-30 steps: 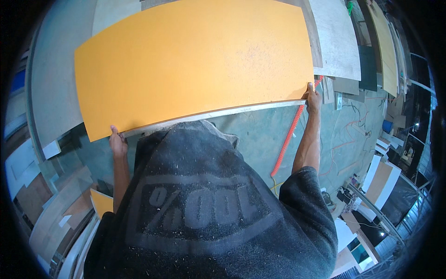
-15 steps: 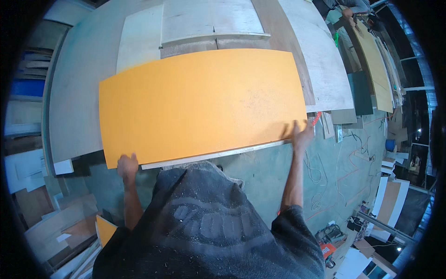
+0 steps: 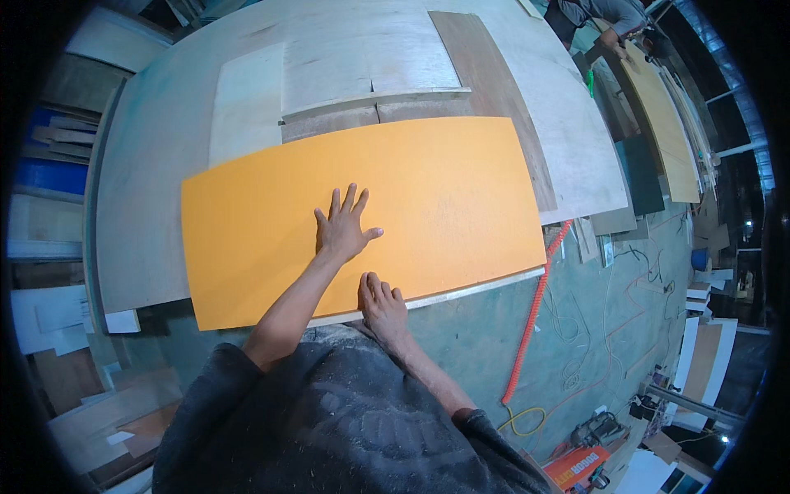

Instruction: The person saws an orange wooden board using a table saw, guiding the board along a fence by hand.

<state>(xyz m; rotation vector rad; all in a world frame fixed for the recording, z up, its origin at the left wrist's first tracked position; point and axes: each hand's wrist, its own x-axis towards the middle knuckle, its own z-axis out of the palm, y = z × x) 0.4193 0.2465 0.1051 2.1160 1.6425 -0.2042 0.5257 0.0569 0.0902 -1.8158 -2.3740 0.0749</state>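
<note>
A large orange panel (image 3: 444,198) lies across the work table in front of me, its near edge toward my body. My left hand (image 3: 339,235) rests flat on the panel's middle, fingers spread and thumb out to the right. Close below it, my right hand (image 3: 383,313) is at the panel's near edge. Its bent fingers lie close together over the edge, and its thumb is hidden. Beneath that edge shows a pale strip (image 3: 477,288).
Pale boards (image 3: 152,181) cover the table around the panel. A red coiled hose (image 3: 536,317) hangs at its right. Cables (image 3: 572,329) and an orange-and-black machine (image 3: 580,465) are on the floor. Another person's hand (image 3: 611,41) works at the far right; stacked boards (image 3: 49,313) stand left.
My left hand has moved from the panel's near left corner onto its middle. My right hand has come from the right end to the middle of the near edge. My view has shifted.
</note>
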